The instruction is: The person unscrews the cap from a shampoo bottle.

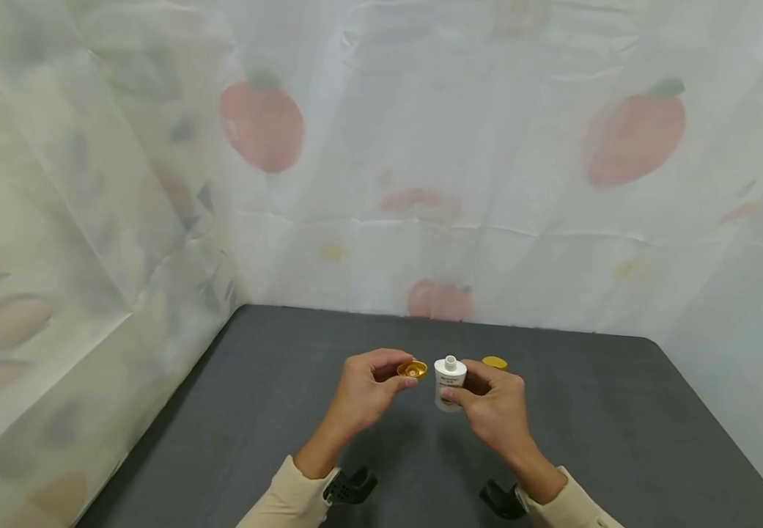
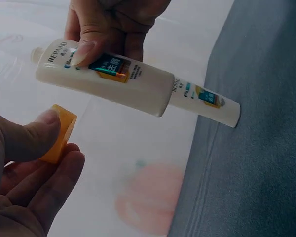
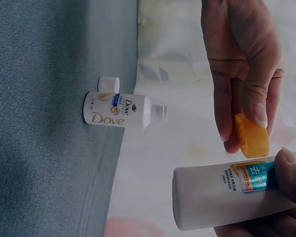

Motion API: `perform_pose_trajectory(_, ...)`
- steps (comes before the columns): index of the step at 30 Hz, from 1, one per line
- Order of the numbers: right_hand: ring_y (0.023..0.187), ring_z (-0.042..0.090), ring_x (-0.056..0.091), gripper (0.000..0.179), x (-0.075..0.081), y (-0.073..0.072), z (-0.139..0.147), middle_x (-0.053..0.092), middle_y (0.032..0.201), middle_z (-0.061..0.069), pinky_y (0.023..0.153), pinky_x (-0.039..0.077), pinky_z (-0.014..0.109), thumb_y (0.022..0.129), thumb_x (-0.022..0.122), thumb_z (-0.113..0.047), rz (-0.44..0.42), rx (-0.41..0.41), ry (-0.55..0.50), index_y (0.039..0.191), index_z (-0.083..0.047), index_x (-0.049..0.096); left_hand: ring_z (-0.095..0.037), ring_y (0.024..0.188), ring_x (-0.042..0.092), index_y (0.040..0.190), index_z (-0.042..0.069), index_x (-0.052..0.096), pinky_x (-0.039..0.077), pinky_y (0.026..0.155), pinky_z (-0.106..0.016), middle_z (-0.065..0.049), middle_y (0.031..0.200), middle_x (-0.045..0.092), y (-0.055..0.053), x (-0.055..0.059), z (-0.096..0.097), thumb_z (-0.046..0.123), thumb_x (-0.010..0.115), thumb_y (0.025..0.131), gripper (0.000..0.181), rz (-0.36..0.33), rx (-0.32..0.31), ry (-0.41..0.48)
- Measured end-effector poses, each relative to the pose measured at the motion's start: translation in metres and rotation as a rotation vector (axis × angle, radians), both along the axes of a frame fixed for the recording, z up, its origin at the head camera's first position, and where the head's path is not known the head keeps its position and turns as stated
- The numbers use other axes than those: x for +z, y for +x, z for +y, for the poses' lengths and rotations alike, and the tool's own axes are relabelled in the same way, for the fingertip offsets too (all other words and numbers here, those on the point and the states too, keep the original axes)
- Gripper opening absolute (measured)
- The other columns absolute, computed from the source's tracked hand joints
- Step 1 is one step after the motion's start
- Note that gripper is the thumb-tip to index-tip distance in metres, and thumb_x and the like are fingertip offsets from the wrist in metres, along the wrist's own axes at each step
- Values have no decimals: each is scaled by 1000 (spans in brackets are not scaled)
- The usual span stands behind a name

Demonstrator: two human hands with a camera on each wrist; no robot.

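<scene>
My left hand (image 1: 366, 389) pinches a yellow cap (image 1: 412, 369) between thumb and fingers, its hollow underside facing up toward the head camera. Just to its right, my right hand (image 1: 496, 407) grips a white bottle (image 1: 448, 396), whose bare narrow neck points up. A printed label with a teal and orange patch (image 2: 111, 67) shows on this bottle in the left wrist view. Cap and bottle are a small gap apart in the head view, with the cap level with the bottle's neck.
A second white bottle (image 2: 219, 106) with a similar label stands behind the held one; its yellow top (image 1: 495, 362) shows past my right hand. In the right wrist view, an uncapped Dove bottle (image 3: 121, 117) stands on the dark table (image 1: 289, 345) beside a white cap (image 3: 109, 84).
</scene>
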State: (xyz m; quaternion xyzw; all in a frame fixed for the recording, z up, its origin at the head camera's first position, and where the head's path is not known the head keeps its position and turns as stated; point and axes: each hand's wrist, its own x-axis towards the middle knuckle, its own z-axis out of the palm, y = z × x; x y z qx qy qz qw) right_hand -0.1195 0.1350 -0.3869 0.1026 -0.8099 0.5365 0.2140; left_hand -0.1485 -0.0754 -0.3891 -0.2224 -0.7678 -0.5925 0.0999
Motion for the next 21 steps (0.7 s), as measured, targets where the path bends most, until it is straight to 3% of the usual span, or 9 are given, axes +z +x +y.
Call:
perform_pose_trajectory(13,93,30,80,34,-11,-9,-7,80,100,16,79,67,39,75,89,4,-15,-9,14,107,-3,80,-24,98,78,118,4,78,62,81,-19,-11,115,78,-2,-12,4,3,81,87,32,128,70,-159)
perform_pose_trajectory(21,91,30,79,34,-17,-12,-8,80,98,15,77,66,36,75,89,5,12,-3,27,106,-3,80,-23,95,79,116,6,81,61,76,-17,-12,114,80,-1,-17,6,9,84,85,31,113,139,-198)
